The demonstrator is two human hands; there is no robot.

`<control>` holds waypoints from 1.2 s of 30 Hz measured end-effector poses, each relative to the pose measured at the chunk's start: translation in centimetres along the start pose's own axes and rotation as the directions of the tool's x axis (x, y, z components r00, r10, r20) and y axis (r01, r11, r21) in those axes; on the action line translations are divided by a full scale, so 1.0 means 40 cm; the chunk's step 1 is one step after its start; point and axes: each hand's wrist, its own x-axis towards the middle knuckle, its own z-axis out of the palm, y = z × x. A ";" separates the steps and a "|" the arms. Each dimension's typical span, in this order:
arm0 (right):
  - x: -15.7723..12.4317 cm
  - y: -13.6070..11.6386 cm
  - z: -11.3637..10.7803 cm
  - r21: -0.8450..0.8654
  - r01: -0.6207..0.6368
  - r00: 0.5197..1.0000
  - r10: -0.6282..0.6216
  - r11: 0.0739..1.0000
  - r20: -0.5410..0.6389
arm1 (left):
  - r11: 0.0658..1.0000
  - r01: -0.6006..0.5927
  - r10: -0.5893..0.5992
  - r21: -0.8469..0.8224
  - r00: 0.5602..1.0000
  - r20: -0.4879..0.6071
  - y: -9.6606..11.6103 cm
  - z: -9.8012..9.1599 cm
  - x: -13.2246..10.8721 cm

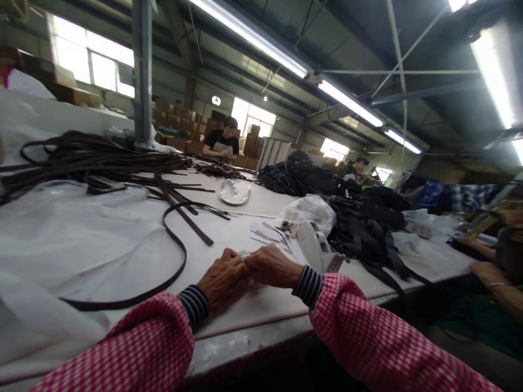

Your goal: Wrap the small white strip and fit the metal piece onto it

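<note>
Near the table's front edge my left hand (223,276) and my right hand (273,265) meet, fingers bent and pressed together. A small clear, shiny bit shows between the fingertips, too hidden to name. Both hands are closed on it. To the left of my left hand a dark brown leather strap (184,255) curves over the white table (216,258). Just beyond my right hand lie paper tags or slips (265,233), beside a white round object like a reel (307,243).
Many brown straps (102,163) are heaped at left on clear plastic sheeting (110,234). Black webbing (302,179) is piled at right by a plastic bag (312,209). A metal post (142,76) stands at left. A person (224,140) works across the table, another (506,261) at right.
</note>
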 end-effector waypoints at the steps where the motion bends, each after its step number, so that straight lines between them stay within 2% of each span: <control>1: -0.010 -0.005 0.016 -0.049 0.032 0.999 -0.034 0.998 -0.034 | 1.000 -0.004 0.004 0.005 1.000 0.009 0.003 -0.001 0.001; 4: -0.039 -0.011 0.066 -0.178 0.120 0.971 -0.153 0.977 -0.184 | 1.000 -0.013 0.013 0.013 0.999 0.042 0.009 -0.009 0.002; 7: -0.058 -0.009 0.091 -0.168 0.080 0.954 -0.125 0.983 -0.274 | 1.000 0.008 -0.008 0.016 0.999 0.047 0.014 -0.014 0.002; 14: -0.123 -0.036 0.087 -0.090 0.055 0.967 -0.076 0.994 -0.242 | 0.999 0.036 -0.035 -0.011 0.998 0.049 0.017 -0.019 0.005; 19: -0.174 -0.056 0.138 -0.088 -0.022 0.958 -0.004 0.996 -0.288 | 0.998 0.028 -0.022 -0.054 0.995 0.101 0.009 -0.045 0.000; 25: -0.181 -0.057 0.187 -0.025 -0.074 0.934 0.060 0.997 -0.351 | 0.997 0.073 -0.074 0.013 0.993 0.095 0.030 -0.052 -0.002; 29: -0.182 -0.065 0.189 0.019 -0.118 0.925 0.116 0.993 -0.361 | 0.997 0.027 -0.033 0.076 0.997 0.074 0.042 -0.031 0.000; 33: -0.193 -0.063 0.171 0.085 -0.084 0.912 0.111 0.993 -0.396 | 0.991 0.001 -0.001 0.132 1.000 0.005 0.013 -0.003 -0.002; 35: -0.215 -0.038 0.137 0.123 -0.049 0.878 0.101 0.991 -0.467 | 0.993 0.013 -0.010 0.114 1.000 -0.026 -0.015 0.008 0.000; 36: -0.234 -0.017 0.110 0.134 -0.057 0.843 0.120 0.989 -0.524 | 0.995 0.021 -0.017 0.095 0.999 -0.042 -0.027 0.011 0.001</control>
